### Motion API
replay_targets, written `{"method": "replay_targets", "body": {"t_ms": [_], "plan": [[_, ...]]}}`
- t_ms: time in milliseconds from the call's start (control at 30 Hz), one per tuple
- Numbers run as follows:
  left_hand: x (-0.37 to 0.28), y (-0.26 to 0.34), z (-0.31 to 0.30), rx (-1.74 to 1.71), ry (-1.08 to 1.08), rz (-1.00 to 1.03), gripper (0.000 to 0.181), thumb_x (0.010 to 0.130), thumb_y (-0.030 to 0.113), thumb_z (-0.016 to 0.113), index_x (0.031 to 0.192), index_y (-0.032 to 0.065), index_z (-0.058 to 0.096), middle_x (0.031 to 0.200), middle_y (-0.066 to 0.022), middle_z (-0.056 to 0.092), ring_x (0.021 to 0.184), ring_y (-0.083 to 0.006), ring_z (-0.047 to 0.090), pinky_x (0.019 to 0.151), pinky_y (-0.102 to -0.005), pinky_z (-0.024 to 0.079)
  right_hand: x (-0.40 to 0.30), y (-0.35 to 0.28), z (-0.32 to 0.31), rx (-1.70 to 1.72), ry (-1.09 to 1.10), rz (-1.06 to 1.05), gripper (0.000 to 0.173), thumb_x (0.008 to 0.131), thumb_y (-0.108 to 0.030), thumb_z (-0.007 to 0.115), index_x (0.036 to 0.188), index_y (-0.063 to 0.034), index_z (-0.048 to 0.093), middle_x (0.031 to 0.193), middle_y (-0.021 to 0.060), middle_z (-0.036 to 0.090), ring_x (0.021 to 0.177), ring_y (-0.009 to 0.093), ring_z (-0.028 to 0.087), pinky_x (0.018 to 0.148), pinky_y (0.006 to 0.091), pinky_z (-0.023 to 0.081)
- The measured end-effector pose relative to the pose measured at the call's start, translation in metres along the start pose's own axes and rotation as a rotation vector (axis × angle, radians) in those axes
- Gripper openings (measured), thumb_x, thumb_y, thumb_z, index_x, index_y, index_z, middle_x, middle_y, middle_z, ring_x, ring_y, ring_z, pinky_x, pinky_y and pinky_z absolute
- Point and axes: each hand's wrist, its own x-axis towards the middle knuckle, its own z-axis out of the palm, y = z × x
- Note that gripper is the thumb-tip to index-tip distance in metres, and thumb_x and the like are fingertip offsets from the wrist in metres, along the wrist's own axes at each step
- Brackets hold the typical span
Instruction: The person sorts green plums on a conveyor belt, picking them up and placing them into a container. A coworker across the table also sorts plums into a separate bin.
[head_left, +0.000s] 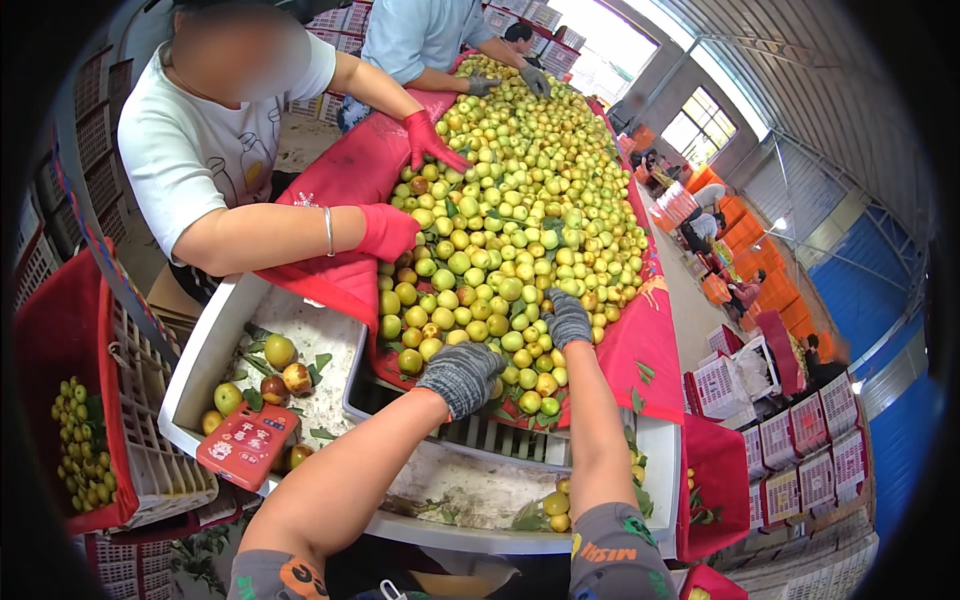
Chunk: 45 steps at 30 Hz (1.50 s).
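Note:
A big heap of yellow-green jujubes (517, 225), some with brown patches, covers a red cloth (652, 337) on the sorting table. Both my hands wear grey knit gloves with orange cuffs. My left hand (461, 379) is curled at the near edge of the heap, its back towards me; whether a fruit is in it is hidden. Farther in and to the right, my right hand (568, 321) touches the fruit with bent fingers, and its grip cannot be made out. Loose green leaves (544, 420) lie among the nearest jujubes.
A white tray (300, 322) rims the near side, with several browned jujubes (279, 375) and a red phone-like object (247, 442) bearing writing. Red-lined crates stand left (157, 427) and right (716, 487). Across the heap, a co-worker's red-gloved hand (435, 142) and another's grey-gloved hand (536, 80) touch fruit.

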Motion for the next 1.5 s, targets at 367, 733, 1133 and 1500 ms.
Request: {"method": "replay_targets", "body": {"t_ms": [367,733,1133,1500], "plan": [[-0.002,-0.012,-0.003,0.278,0.048,-0.535,0.068,0.075,0.041,0.062,0.134,0.0141,0.044,0.145,-0.0205,0.028,0.135,-0.0432,0.019,0.111,-0.0547,0.010,-0.158,0.145,-0.097,0.268,0.513,0.107,0.034,0.080,-0.004,0.061,0.114,-0.0031,0.057,0.104,0.0131,0.059,0.096,0.025,0.058,0.085,0.0329,0.047],[-0.009,0.017,0.020,0.089,-0.478,0.291,0.059,0.078,0.040,0.062,0.131,0.0190,0.048,0.140,-0.0156,0.037,0.130,-0.0395,0.031,0.108,-0.0541,0.017,-0.172,0.079,-0.100,0.077,0.332,-0.085,0.045,0.076,-0.023,0.065,0.115,-0.0025,0.055,0.121,0.0181,0.052,0.117,0.032,0.047,0.101,0.0401,0.036],[-0.001,-0.013,-0.009,0.282,0.207,-0.398,0.053,0.081,0.037,0.056,0.128,0.0122,0.050,0.135,-0.0167,0.043,0.128,-0.0356,0.036,0.107,-0.0493,0.023,-0.155,-0.080,-0.031,-0.355,-0.292,-0.408,0.075,0.086,-0.054,0.045,0.143,-0.0098,0.027,0.150,0.0139,0.022,0.138,0.033,0.022,0.111,0.0509,0.012],[-0.006,0.003,0.033,0.164,-0.407,0.311,0.071,0.077,0.061,0.053,0.131,0.0143,0.048,0.140,-0.0240,0.036,0.131,-0.0443,0.027,0.109,-0.0520,0.017,-0.132,-0.029,-0.040,0.068,-0.072,-0.109,0.064,0.084,-0.037,0.058,0.138,-0.0096,0.037,0.142,0.0189,0.035,0.133,0.032,0.031,0.110,0.0397,0.025]]}}
